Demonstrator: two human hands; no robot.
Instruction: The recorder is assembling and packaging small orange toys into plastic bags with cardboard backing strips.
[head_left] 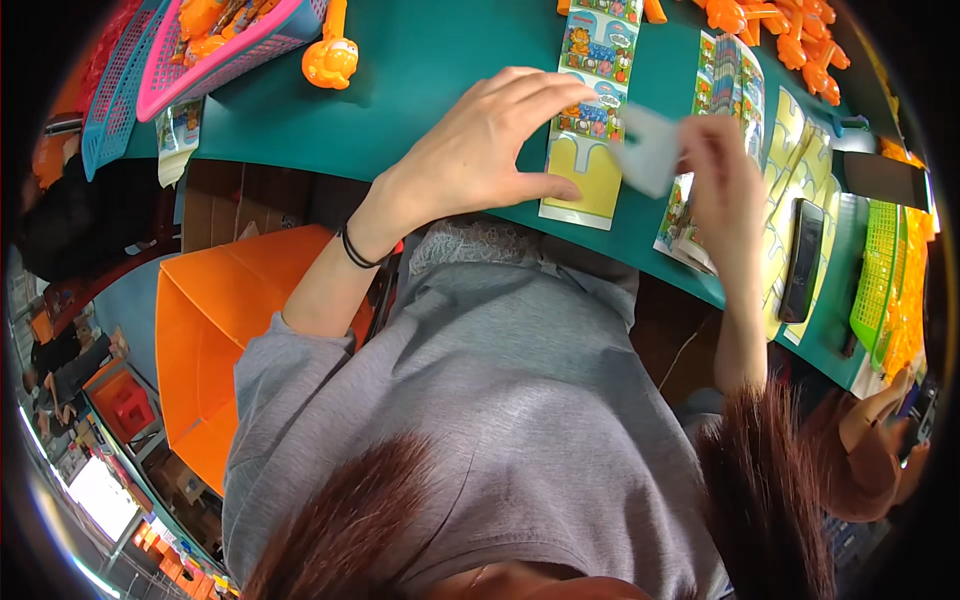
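Your grey sleeve (300, 370) and brown hair fill the near edge, and beyond them your hands work over the green table (440, 90). Your left hand (480, 150) hovers with fingers spread and curved, thumb beside the printed backing card (590, 110) — the card lies flat just past your fingertips. Your right hand (725, 170) (blurred) pinches a clear plastic blister (648, 150) above a stack of cards (720, 150). Far left sits a pink basket (230, 45); a black phone (802, 260) lies to the right, with an orange bin (215, 330) below the table's left.
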